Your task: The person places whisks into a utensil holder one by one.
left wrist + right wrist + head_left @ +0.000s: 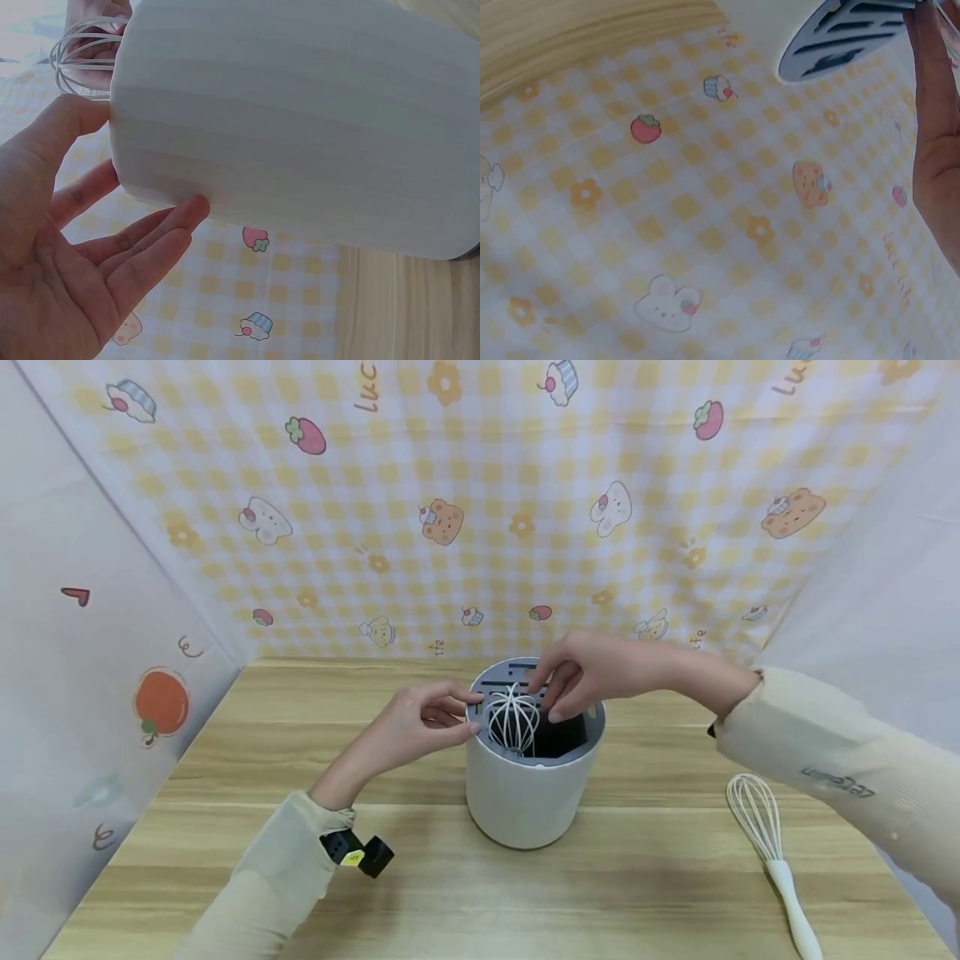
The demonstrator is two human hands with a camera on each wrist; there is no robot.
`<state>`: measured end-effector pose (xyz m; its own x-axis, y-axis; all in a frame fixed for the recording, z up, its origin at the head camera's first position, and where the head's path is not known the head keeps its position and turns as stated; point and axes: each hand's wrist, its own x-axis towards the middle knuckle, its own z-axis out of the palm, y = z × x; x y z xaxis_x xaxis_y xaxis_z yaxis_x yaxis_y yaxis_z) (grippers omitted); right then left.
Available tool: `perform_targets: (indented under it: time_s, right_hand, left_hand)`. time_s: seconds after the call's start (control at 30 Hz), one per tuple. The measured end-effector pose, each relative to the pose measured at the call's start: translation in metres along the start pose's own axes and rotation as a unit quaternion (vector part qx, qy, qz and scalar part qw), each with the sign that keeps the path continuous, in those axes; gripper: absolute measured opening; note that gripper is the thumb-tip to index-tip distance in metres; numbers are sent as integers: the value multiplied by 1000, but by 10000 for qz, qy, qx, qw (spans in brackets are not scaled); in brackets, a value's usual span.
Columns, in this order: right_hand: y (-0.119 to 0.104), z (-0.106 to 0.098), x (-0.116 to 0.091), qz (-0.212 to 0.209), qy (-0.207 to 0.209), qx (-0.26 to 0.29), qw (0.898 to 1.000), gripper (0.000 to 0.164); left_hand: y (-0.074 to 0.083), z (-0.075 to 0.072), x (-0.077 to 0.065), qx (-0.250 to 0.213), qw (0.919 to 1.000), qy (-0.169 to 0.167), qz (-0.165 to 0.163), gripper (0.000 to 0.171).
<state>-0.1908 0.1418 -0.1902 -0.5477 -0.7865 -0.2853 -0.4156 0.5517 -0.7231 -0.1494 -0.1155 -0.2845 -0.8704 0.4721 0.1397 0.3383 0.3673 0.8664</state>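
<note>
A white utensil holder with a grey slotted top stands upright on the wooden table. The wire head of a white whisk rises from its dark opening; the whisk's lower part is hidden inside. My left hand touches the left side of the rim with thumb and fingertips. In the left wrist view, the fingers of that hand spread along the white wall. Above the opening, my right hand hovers with bent fingers close beside the whisk's wires, nothing visible between them.
A second white whisk lies on the right of the table, below my right sleeve. Close behind the holder hangs a yellow checked cloth. White cloth covers the left side.
</note>
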Motion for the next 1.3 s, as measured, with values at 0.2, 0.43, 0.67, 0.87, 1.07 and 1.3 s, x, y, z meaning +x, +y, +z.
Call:
perform_targets:
  time_s: [0.2, 0.43, 0.67, 0.87, 1.07, 1.3]
  right_hand:
    - [13, -8, -27, 104, 519, 320, 9981, 36]
    - [35, -11, -59, 421, 1009, 412, 9932, 41]
    - [60, -7, -89, 512, 1352, 501, 9882, 42]
    - [80, 1, -108, 579, 1502, 446, 9859, 41]
    - [98, 11, -127, 709, 1681, 473, 9821, 39]
    - [122, 24, -154, 1032, 1827, 438, 9768, 39]
  left_hand:
    - [0, 2, 0, -41, 10000, 13, -12, 31]
    - [0, 2, 0, -37, 10000, -3, -66, 32]
    - [1, 3, -1, -54, 10000, -54, -63, 32]
    - [1, 2, -2, -24, 10000, -7, -92, 33]
    - [1, 2, -2, -20, 10000, 3, -74, 33]
    - [0, 3, -2, -133, 9999, 14, -105, 32]
